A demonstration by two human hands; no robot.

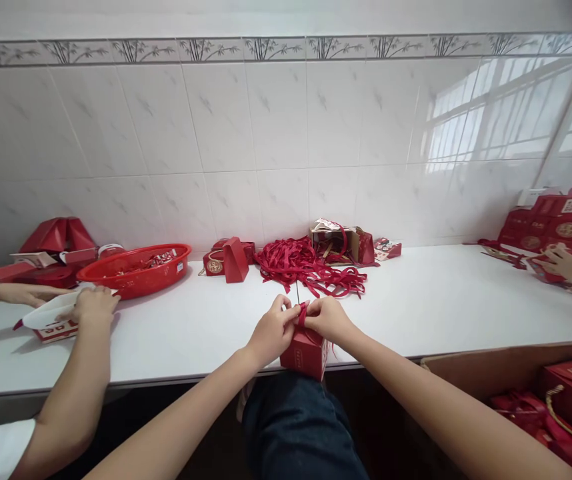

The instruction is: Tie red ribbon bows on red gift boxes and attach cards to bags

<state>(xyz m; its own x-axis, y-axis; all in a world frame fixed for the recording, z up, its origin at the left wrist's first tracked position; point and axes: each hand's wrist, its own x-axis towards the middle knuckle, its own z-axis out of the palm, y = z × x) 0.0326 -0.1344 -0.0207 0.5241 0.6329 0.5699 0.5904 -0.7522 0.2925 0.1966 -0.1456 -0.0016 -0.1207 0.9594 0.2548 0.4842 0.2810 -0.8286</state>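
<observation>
A small red gift box [306, 353] stands at the table's front edge, just above my knee. A red ribbon [303, 313] is gathered at its top. My left hand [275, 328] pinches the ribbon from the left, thumb and forefinger together. From the right, my right hand [330, 319] pinches the same ribbon, its fingertips close to the left ones. The exact shape of the ribbon between the fingers is partly hidden. Behind my hands lies a loose heap of red ribbons [291, 260] on the white table [416, 293].
A red basin [141, 270] of small wrapped items stands left. Red boxes [236, 260] and an open box [336, 243] sit along the wall. Co-workers' hands [95, 307] work at left and right. A carton [466, 363] of red boxes is at lower right.
</observation>
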